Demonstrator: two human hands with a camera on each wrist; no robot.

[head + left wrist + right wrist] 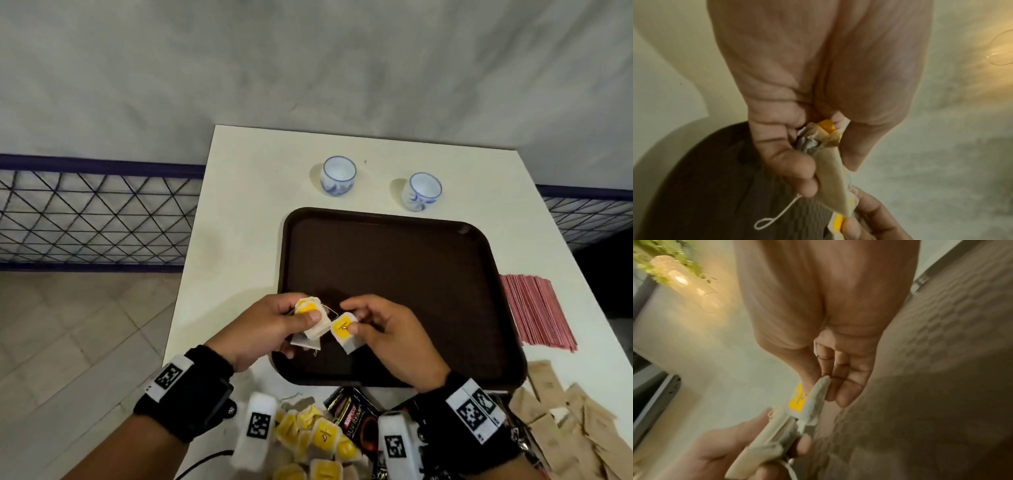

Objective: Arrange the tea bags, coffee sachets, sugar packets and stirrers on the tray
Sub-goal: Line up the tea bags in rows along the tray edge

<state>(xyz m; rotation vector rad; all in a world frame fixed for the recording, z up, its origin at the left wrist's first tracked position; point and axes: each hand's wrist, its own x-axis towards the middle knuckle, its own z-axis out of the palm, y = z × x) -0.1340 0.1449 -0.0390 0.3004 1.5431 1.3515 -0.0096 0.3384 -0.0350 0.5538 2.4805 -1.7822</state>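
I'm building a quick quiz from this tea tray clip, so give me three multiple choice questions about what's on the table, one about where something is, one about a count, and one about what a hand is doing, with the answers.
1. Where do the red stirrers lie?
A. on the table, right of the tray
B. inside the tray
C. in a cup

2. How many blue-and-white cups stand beyond the tray?
A. one
B. two
C. four

3. What is the right hand doing?
A. resting flat on the table
B. pinching a single tea bag
C. lifting a cup

Answers:
1 A, the red bundle sits on the white tabletop beside the tray's right rim.
2 B, a left cup and a right cup stand at the far side.
3 B, thumb and fingers pinch one yellow-tagged bag next to the bunch of tea bags in the left hand.
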